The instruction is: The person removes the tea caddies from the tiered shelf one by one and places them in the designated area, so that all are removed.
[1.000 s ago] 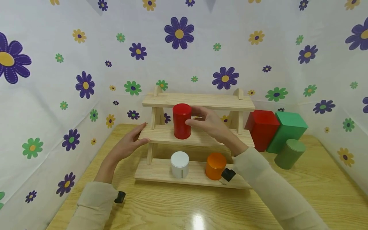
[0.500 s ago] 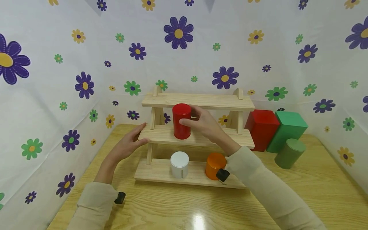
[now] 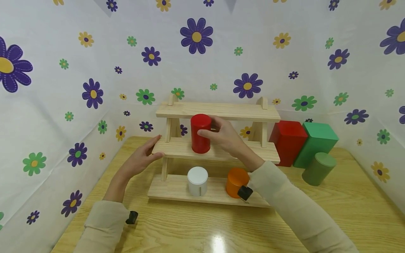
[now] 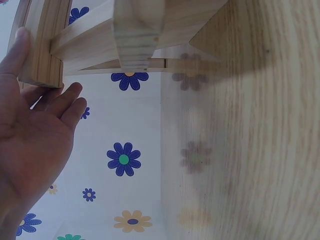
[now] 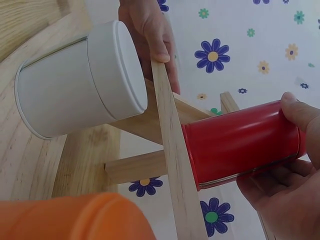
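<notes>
A red cylindrical canister (image 3: 200, 142) stands upright on the middle step of a three-step wooden shelf (image 3: 164, 148). My right hand (image 3: 226, 137) grips it from the right, thumb across its front and fingers behind. In the right wrist view the canister (image 5: 240, 142) has its base at the step's board. My left hand (image 3: 140, 160) holds the left end of that same step. The left wrist view has its thumb (image 4: 19, 50) on one face of the board (image 4: 44, 60) and its fingers at the other.
On the bottom step stand a white canister (image 3: 197, 182) and an orange canister (image 3: 236, 180), the latter close to my right wrist. Right of the shelf are a red box (image 3: 288, 144), a green box (image 3: 317, 144) and a dark green canister (image 3: 319, 170). Flowered cloth (image 3: 202, 73) hangs behind.
My right hand has moved slightly left, and its thumb has slid from the canister's right edge onto its front. The canister stays nearly in place. My left hand has not moved.
</notes>
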Motion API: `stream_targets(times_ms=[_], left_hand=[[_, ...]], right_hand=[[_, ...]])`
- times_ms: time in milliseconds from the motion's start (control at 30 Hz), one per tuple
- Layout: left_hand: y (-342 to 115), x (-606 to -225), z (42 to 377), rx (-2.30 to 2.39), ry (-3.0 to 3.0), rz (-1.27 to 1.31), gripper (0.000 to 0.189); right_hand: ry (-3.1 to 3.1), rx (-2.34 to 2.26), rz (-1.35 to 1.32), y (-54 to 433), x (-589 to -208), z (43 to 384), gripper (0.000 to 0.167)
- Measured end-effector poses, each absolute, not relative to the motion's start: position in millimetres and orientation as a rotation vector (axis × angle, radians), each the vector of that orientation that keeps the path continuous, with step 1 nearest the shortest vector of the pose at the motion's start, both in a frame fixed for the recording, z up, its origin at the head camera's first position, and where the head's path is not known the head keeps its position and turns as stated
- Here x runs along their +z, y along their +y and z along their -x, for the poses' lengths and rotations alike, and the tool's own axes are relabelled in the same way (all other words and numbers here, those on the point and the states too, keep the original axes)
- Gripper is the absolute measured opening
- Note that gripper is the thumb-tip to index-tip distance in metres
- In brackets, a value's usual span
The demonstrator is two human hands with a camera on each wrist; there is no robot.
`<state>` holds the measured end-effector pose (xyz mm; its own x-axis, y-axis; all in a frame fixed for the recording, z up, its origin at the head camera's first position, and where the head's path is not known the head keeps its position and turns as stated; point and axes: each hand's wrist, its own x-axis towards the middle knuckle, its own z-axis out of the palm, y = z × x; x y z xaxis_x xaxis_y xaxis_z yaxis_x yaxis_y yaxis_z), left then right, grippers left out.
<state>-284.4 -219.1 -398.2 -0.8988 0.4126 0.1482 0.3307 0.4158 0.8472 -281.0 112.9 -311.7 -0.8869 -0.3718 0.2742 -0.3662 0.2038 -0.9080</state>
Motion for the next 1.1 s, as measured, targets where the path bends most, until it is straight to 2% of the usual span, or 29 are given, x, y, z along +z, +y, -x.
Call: stream_targets(times_ms=[367,1100], left_hand=[[-219.3,-398.9,284.5,1.512,2.563,-0.673,0.080],[-219.1,-397.7,281.7,1.509,2.581,-0.683,0.080]], right_hand=[[2.472,-1.827,0.704,140.7,-310.6,277.8,0.057],[2.658,-1.745,0.594,206.8,-301.0,249.9,0.063]])
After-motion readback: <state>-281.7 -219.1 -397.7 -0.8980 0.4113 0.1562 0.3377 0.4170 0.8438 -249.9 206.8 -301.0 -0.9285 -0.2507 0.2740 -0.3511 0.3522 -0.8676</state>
